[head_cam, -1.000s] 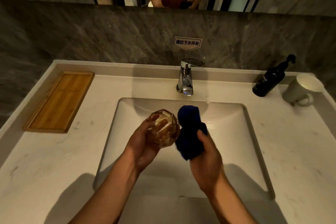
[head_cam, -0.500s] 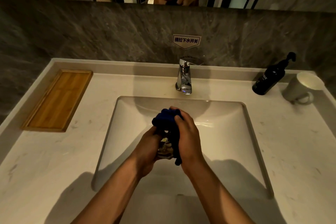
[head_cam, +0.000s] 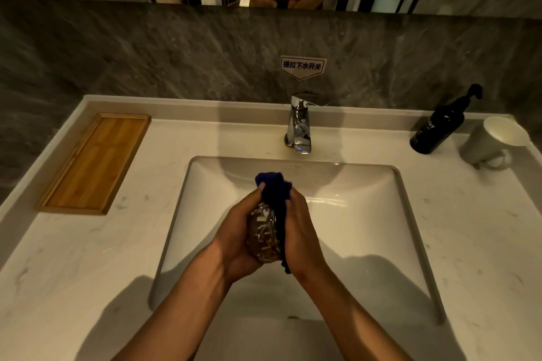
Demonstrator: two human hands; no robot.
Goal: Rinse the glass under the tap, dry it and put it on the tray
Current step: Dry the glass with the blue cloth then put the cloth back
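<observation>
A faceted amber glass [head_cam: 264, 233] is held over the middle of the white sink [head_cam: 366, 199], pressed between both hands. It is cupped from the left by the left hand [head_cam: 236, 239], whose fingers [head_cam: 255, 192] are curled around its far side, grasping it. A dark blue cloth [head_cam: 275, 189] is pressed against the right side of the glass by the right hand [head_cam: 302, 231]; the fingers of that hand are closed on the cloth, which is bunched above the glass and trails down past the wrist. The glass is seen lying on its side between the palms, clear of the basin floor.

The chrome tap [head_cam: 299, 126] is mounted behind the sink, and no water is seen running from it. A wooden tray [head_cam: 96, 161] is set on the pale tabletop [head_cam: 73, 258] at the far left, well apart from the hands. A black pump bottle [head_cam: 440, 126] and a white mug [head_cam: 492, 141] are placed side by side at the far right corner. A small sign [head_cam: 303, 66] is fixed to the grey stone wall above the tap.
</observation>
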